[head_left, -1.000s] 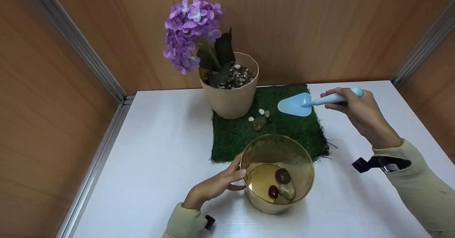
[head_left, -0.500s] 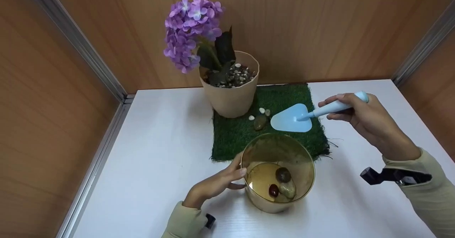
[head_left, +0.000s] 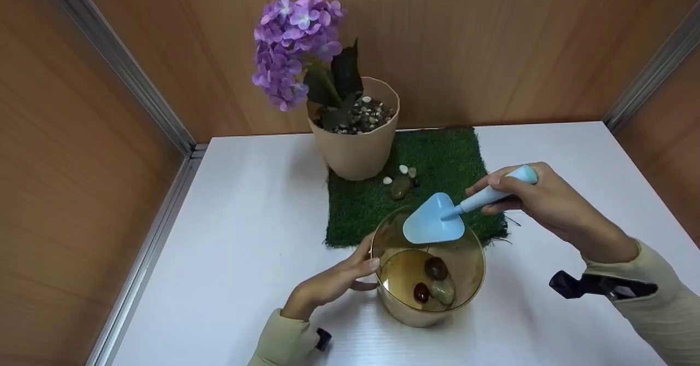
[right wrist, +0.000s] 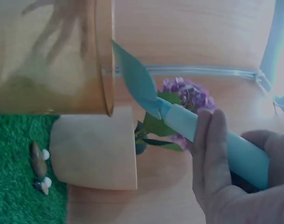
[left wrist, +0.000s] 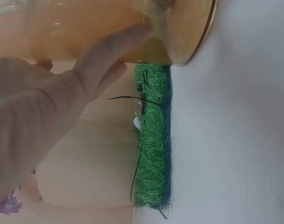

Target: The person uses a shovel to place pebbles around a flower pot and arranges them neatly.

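Blue trowel (head_left: 435,221) up in the air, its blade over the far side of the amber container's opening; right wrist view puts the blade tip level with the rim, contact uncertain. Right hand (head_left: 547,207) clamped on the handle, thumb and fingers around it. Left hand (head_left: 333,284) at the left side of the amber container (head_left: 465,267), fingers apart and laid against its outer wall, not wrapped about it. On the container floor, grouped together: a dark stone (head_left: 436,268), a small reddish stone (head_left: 421,293), a pale greenish stone (head_left: 444,293).

Beyond, a green turf mat (head_left: 355,221) on the white table (head_left: 246,218). Tan pot (head_left: 358,155) upright at the mat's far left, purple flower head (head_left: 298,43) leaning left above it. Near the pot, on the turf: a brown stone (head_left: 401,187), white pebbles (head_left: 403,168) beside it. Wood-grain panel (head_left: 465,54) behind.
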Demonstrator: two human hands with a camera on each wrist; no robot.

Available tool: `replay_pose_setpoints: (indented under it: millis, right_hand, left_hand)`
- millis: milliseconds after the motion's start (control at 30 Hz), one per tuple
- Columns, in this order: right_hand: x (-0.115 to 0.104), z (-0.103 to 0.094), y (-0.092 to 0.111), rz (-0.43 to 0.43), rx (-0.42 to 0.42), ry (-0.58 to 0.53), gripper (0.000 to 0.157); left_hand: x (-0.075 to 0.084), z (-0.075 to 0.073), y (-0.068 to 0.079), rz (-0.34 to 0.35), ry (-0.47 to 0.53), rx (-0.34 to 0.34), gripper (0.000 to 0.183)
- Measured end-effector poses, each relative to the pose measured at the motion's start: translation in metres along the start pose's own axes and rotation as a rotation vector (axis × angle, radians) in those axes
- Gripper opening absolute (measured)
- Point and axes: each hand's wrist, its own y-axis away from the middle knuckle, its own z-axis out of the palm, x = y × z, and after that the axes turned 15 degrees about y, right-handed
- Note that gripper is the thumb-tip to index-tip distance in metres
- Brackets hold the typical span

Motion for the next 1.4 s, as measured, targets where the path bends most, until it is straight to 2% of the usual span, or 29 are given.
replay_pose_setpoints:
  millis: [100,300,833,1400]
  right_hand:
    - [0.000,0.009,-0.001,-0.002,-0.039,0.120,0.032]
    - [0.003,0.025,-0.004,-0.047,-0.102,0.232,0.024]
    - [0.010,0.051,-0.009,-0.140,-0.138,0.438,0.019]
    - [0.010,0.073,-0.010,-0.156,-0.207,0.589,0.012]
  left_hand:
    - [0.000,0.000,0.000,0.000,-0.007,0.001,0.064]
    - [0.002,0.001,0.000,0.007,-0.007,-0.002,0.065]
    - [0.001,0.001,0.000,0.008,0.005,-0.006,0.063]
    - [0.000,0.000,-0.001,0.004,0.001,-0.010,0.066]
